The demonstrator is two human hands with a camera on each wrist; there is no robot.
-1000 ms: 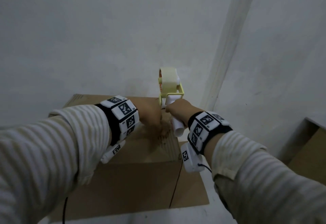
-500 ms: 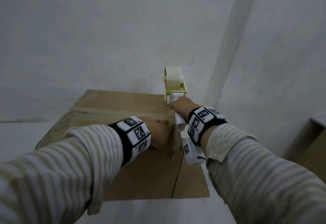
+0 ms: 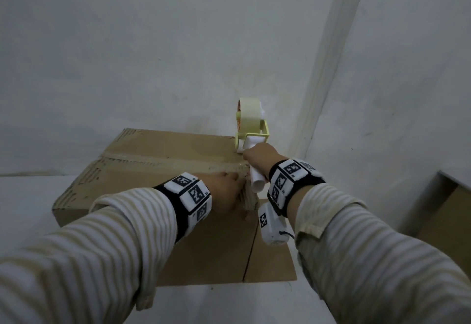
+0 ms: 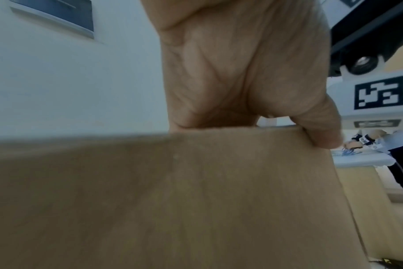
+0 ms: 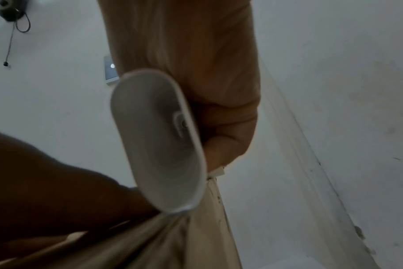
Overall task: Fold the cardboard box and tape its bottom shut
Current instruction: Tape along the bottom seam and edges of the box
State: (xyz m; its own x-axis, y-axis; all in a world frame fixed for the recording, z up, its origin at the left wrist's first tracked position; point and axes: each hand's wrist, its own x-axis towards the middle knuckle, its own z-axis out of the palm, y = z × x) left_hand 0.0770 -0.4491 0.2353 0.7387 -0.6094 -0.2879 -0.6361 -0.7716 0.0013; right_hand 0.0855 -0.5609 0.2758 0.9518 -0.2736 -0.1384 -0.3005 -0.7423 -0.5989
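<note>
A brown cardboard box point(image 3: 158, 155) stands on the pale floor with its taped seam running left to right across the top face. My right hand point(image 3: 258, 156) grips the white handle point(image 5: 159, 142) of a yellow tape dispenser point(image 3: 251, 122) at the box's right edge; the roll stands above the hand. My left hand point(image 3: 226, 187) lies over the box's near right corner, beside the handle's end. In the left wrist view the left hand point(image 4: 246, 76) has its fingers bent over the top edge of the box point(image 4: 173, 200) and the thumb on the side wall.
A white wall corner with a vertical moulding point(image 3: 323, 74) rises just behind the dispenser. More cardboard point(image 3: 448, 221) leans at the far right. In the left wrist view another person's hands point(image 4: 357, 143) work at a table in the background.
My left hand has slid back along the seam toward me, from beside the dispenser to the box's near right corner. The dispenser stays at the right edge in my right hand.
</note>
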